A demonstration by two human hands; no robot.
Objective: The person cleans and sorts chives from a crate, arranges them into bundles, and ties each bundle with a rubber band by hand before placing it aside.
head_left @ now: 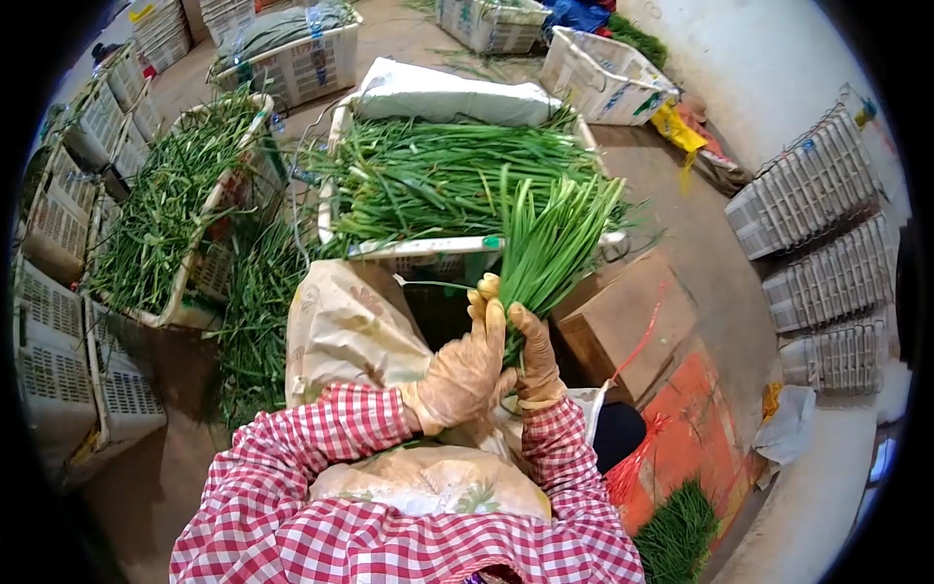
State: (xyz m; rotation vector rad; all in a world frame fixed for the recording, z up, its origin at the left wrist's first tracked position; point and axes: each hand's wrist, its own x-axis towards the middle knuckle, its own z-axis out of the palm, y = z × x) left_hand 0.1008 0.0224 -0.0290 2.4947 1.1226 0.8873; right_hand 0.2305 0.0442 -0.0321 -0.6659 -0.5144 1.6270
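A bunch of long green chives stands upright in front of me, its leaves fanning over the near rim of a white crate. My right hand, in a tan glove, is wrapped round the lower end of the bunch. My left hand, gloved too, presses against the bunch's left side. At its fingertips is a thin stalk with a pale end, sticking out to the left. The stalk ends inside my grip are hidden. More chives lie in the crate just beyond.
A crate heaped with loose greens stands at left, with greens on the floor beside it. Close on my right are a cardboard box, red string and a chive pile. Stacked crates line the right wall.
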